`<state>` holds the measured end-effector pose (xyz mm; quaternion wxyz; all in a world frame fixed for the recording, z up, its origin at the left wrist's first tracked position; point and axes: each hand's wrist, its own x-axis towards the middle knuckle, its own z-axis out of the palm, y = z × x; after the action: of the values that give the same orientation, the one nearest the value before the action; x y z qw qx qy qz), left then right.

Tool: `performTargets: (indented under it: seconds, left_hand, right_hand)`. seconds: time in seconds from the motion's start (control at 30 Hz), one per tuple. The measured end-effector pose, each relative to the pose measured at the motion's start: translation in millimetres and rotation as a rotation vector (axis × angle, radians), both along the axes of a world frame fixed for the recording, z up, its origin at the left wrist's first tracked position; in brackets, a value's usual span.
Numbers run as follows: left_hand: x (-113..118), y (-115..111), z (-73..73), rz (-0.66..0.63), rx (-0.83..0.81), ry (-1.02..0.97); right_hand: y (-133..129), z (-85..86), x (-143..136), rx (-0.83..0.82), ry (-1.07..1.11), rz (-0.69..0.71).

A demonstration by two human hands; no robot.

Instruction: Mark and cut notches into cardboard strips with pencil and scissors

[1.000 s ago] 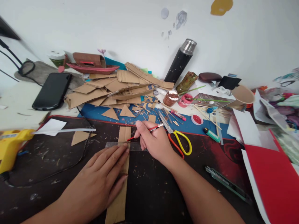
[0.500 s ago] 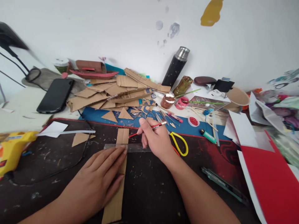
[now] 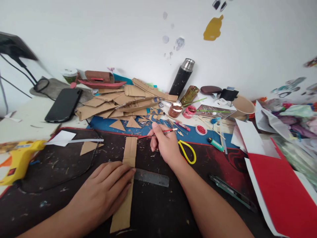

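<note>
L hand (image 3: 109,185) lies flat, fingers unclenched, over strip (image 3: 129,149) on dark mat (image 3: 158,208); ruler (image 3: 153,178) juts out R of it. R hand (image 3: 165,143) pinches pencil (image 3: 144,136), tip nr strip's far end. Risk: uneven L pressure could let ruler pivot or strip skid.

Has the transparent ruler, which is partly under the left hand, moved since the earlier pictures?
Yes. Judged against the yellow scissors handle, the transparent ruler has moved nearer, toward the bottom of the view.
</note>
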<state>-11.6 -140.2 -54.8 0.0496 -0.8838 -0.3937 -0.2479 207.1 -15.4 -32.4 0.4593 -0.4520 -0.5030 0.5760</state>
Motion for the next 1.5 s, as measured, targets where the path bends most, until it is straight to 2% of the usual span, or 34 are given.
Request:
performTargets:
  seconds: [0.13,0.43,0.63,0.73,1.0,1.13,1.33,1.5]
  left_hand:
    - [-4.1,-1.7,0.5,-0.011,-0.013,0.076]
    - [-7.3,-3.6,-10.9,-0.013,0.024,0.062]
    - [-12.7,3.7,-2.9,-0.052,0.018,0.090]
    - [-13.7,9.9,0.7,-0.029,0.018,0.140]
    - [9.2,36.5,2.1,0.073,-0.079,0.207]
    - [19.6,42.7,1.4,0.088,-0.062,0.211]
    - [2.7,42.6,9.0,0.106,0.033,0.124]
    - [-2.9,47.7,6.6,0.124,-0.024,0.109]
  right_hand:
    - [4.5,-4.8,1.2,0.004,0.039,-0.044]
    - [3.4,-6.3,-0.9,0.004,0.060,-0.022]
    - [4.7,-5.8,-1.3,0.002,0.050,-0.028]
    - [4.3,-5.7,-1.8,0.001,0.036,-0.021]
    - [4.4,-4.9,0.5,0.024,0.006,-0.051]
    - [6.3,-5.6,2.7,0.019,0.025,-0.095]
    - [5.5,-7.4,2.7,-0.006,0.051,-0.118]
    - [3.0,-6.7,0.8,-0.030,0.024,-0.106]
